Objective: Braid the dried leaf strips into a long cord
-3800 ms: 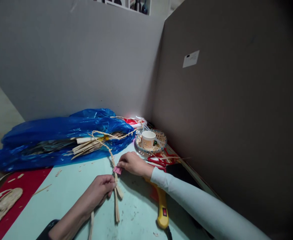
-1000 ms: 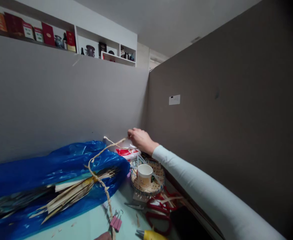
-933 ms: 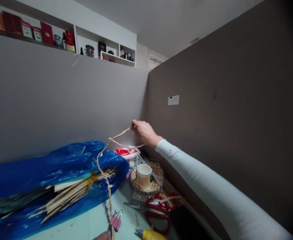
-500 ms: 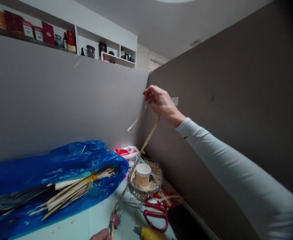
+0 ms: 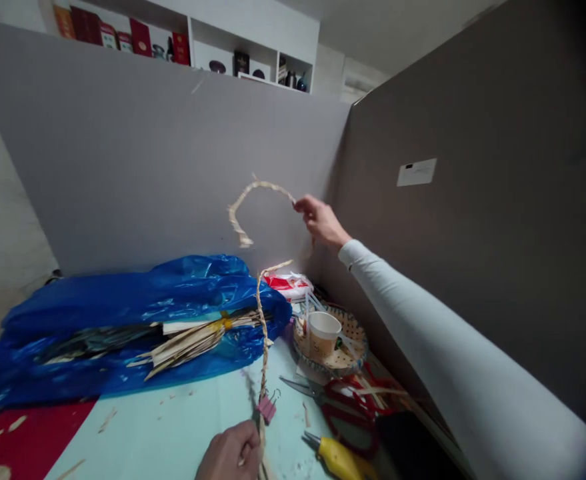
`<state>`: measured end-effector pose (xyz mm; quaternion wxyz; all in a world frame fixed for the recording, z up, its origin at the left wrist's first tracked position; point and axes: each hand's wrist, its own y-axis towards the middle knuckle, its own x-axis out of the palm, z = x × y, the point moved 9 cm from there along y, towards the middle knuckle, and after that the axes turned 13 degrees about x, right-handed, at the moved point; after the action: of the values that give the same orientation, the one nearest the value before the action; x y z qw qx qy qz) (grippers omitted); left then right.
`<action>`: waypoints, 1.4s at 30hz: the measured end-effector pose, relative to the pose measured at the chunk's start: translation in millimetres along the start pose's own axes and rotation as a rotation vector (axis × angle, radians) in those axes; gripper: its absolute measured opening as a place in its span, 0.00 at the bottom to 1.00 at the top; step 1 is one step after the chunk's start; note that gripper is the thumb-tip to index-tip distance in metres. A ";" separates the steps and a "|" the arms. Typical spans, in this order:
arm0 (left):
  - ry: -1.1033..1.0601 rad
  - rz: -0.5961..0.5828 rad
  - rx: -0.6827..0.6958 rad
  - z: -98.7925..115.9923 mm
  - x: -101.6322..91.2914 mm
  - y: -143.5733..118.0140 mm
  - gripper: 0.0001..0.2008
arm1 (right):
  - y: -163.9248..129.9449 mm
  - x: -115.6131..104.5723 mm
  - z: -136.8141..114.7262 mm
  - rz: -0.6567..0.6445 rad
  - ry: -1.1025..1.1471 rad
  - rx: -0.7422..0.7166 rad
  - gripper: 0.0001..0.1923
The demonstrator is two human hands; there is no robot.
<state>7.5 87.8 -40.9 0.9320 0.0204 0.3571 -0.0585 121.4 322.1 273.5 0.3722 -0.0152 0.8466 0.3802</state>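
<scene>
My right hand (image 5: 320, 220) is raised in front of the partition, its fingers pinched on one end of a pale twisted straw cord (image 5: 257, 185). That cord arches left and hangs down to a frayed tip. Below, a second length of twisted cord (image 5: 263, 333) rises from the table, its upper end bent right and apart from my right hand. A pink binder clip (image 5: 267, 409) grips this length low down. My left hand (image 5: 230, 453), at the bottom edge, is curled closed against the cord just under the clip; its fingertips are partly hidden.
A blue plastic bag (image 5: 123, 293) with a tied bundle of dry strips (image 5: 197, 343) lies left. At right are a woven basket (image 5: 357, 347) with a paper cup (image 5: 324, 333), red-handled scissors (image 5: 343, 407) and a yellow-handled tool (image 5: 343, 460). Grey partitions (image 5: 147, 167) stand behind.
The clipped cord has come away from my right hand and now stands separate. The held piece has swung up into an arch. My view has turned left and down, showing more of my left hand.
</scene>
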 end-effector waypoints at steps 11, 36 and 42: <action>0.036 0.046 -0.071 -1.5 2.3 -0.3 0.10 | -83.8 94.2 -18.6 -0.212 -0.066 -0.026 0.12; 0.105 -0.008 -0.114 17.4 -9.3 -5.2 0.16 | -198.3 239.7 -140.4 -0.393 -0.377 -0.594 0.08; 0.108 -0.037 -0.131 18.0 -7.9 -7.6 0.16 | -207.6 236.2 -150.4 -0.370 -0.329 -0.688 0.07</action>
<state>12.6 79.5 -22.1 0.9095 -0.0438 0.4103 -0.0510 -78.2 136.8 55.9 0.5376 -0.2293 0.5824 0.5650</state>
